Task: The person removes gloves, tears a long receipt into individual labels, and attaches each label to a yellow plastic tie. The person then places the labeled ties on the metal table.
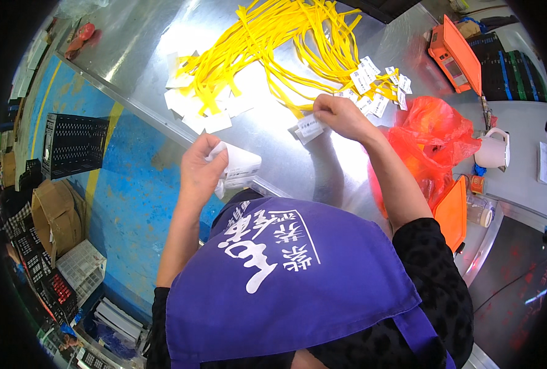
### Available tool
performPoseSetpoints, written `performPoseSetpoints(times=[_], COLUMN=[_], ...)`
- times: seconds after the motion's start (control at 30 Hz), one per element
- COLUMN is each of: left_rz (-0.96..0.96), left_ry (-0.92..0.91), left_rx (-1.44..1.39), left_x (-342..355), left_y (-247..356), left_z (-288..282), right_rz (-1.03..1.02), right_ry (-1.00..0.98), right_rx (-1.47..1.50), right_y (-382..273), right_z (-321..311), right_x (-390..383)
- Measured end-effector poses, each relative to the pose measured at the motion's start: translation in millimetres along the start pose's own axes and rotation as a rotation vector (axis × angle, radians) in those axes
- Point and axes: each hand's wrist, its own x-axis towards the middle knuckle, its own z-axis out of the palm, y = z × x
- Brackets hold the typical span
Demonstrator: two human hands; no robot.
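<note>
My left hand (199,165) is closed on a curled strip of white labels (241,163), held by the near edge of the metal table (144,92). My right hand (342,115) pinches a printed white label (310,127) at the end of a yellow strap. Beyond both hands lies a loose bundle of yellow straps (273,31). Several white tags (372,83) hang on the strap ends at the right. At the left, more strap ends rest on blank white pieces (215,122).
A red plastic bag (430,132) sits to the right of my right forearm. Orange trays (455,55) and a white mug (492,150) stand farther right. On the blue floor (135,203) at left are a black crate (75,146) and a cardboard box (58,212).
</note>
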Motion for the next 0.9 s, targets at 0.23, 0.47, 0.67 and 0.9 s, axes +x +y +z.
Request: performPoseSetpoints(times=[0.23,0.47,0.67,0.9], left_rz=[-0.009,-0.013,-0.001,-0.083], left_ry=[-0.052,-0.059,-0.059,0.023], left_rx=[0.067,0.058,0.072,-0.208], left_x=[-3,-2,-1,-5], left_y=[-8,-11,-9,0], left_z=[-1,1,-5,-29], right_rz=[0.054,0.064,0.158,0.26], right_ry=[-0.079,-0.107,0.026,0.483], right_rx=[-0.092,-0.138,-0.411,-0.749], right_y=[4,2,-3,10], right_z=[17,20,33,-33], right_x=[1,3,-3,7])
